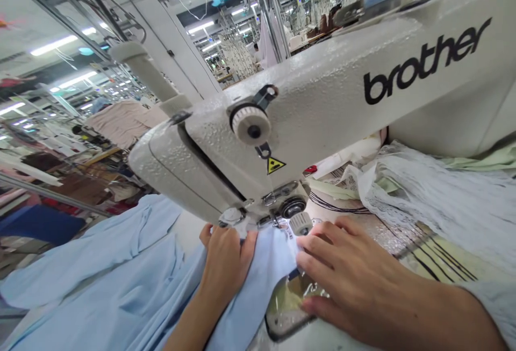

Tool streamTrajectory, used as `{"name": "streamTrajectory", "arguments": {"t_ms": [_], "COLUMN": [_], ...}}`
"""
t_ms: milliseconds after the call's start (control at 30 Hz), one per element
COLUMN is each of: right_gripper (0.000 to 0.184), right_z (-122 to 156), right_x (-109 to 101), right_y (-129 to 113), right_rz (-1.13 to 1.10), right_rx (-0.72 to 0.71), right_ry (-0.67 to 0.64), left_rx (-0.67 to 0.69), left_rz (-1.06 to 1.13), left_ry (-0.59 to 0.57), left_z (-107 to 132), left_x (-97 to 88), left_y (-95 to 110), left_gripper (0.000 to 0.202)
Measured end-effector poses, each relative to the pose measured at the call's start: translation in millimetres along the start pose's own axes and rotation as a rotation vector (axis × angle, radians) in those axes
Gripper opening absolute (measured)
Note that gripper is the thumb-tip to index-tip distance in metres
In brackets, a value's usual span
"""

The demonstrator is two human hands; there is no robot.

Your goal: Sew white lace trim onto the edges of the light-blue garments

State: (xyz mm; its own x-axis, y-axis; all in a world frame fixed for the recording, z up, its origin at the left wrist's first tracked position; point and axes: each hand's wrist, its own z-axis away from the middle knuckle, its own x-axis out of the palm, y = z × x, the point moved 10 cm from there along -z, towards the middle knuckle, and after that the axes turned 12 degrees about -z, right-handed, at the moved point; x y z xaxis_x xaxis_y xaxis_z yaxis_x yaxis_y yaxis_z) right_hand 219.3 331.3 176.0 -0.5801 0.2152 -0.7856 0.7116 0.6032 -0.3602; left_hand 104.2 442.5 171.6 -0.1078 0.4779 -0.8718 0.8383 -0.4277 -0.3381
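Observation:
A light blue fabric piece runs up under the needle area of a white sewing machine, where a lamp lights it. My left hand lies left of the needle, fingers curled down and thumb pointing forward, closed on this fabric; its fingertips are partly hidden by the machine head. To the right, my right hand reaches in with its fingertips touching the fabric's right edge beside a ridged knob. Its thumb is spread away from the fingers, over a clear plate cover.
More light blue fabric spreads over the left side of the table. White lace fabric is heaped at the right, near dark cords and pale green cloth. The machine arm spans above my hands. Behind are workshop rows and hanging cloth.

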Motion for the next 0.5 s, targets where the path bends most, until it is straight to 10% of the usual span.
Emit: {"name": "streamTrajectory", "arguments": {"t_ms": [233, 500], "right_gripper": [0.028, 0.030], "right_z": [0, 2], "right_x": [-6, -8], "right_y": [0, 0], "right_rz": [0.004, -0.019], "right_rx": [0.005, -0.016], "right_ry": [0.035, 0.112], "left_rx": [0.012, 0.238], "left_rz": [0.002, 0.433], "left_ry": [0.061, 0.048], "left_z": [6, 32], "left_x": [-18.2, -54.0], "left_y": [1, 59], "left_gripper": [0.036, 0.014]}}
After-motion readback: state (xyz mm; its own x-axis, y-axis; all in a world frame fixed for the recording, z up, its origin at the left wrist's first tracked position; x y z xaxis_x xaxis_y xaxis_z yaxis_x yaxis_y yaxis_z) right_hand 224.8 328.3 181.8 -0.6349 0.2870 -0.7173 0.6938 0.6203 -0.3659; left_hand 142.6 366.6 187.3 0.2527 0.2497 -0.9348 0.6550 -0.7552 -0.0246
